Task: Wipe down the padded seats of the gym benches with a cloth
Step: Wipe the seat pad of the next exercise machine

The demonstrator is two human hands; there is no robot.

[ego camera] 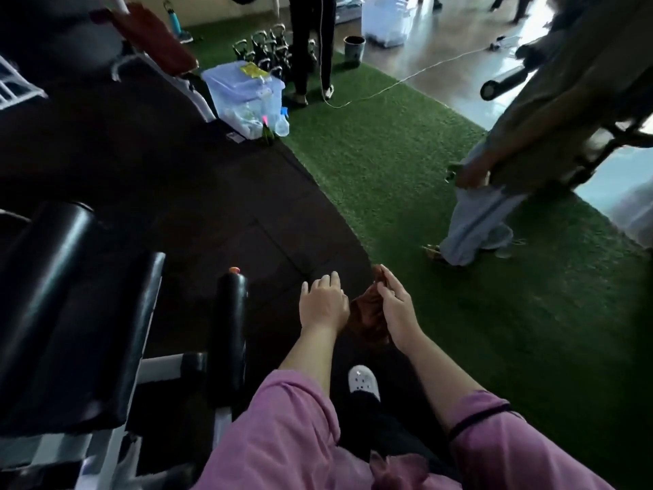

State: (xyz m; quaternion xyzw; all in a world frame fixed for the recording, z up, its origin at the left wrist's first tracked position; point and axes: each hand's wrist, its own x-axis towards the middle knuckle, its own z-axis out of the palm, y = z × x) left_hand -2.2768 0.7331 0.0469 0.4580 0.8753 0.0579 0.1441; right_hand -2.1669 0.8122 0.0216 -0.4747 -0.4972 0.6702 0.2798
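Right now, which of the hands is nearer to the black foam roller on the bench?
The left hand. It is just right of the black foam roller, not touching it. The right hand is farther right, holding the brown cloth.

Dim gym floor, split between dark rubber matting and green turf.

Dark rubber mat (183, 192) fills the 9 o'clock side, meeting artificial turf (441, 192) along a curved seam running toward 12 o'clock. A glossy pale floor (424, 61) reflects daylight at 1 o'clock. A clear plastic storage bin (243, 97) stands at 11 o'clock at the mat's edge, kettlebells (265, 44) clustered just behind it. A dark bucket (354, 47) sits at the turf's far edge, and a white cable (406, 77) trails across turf and floor. Two bystanders stand on the turf.
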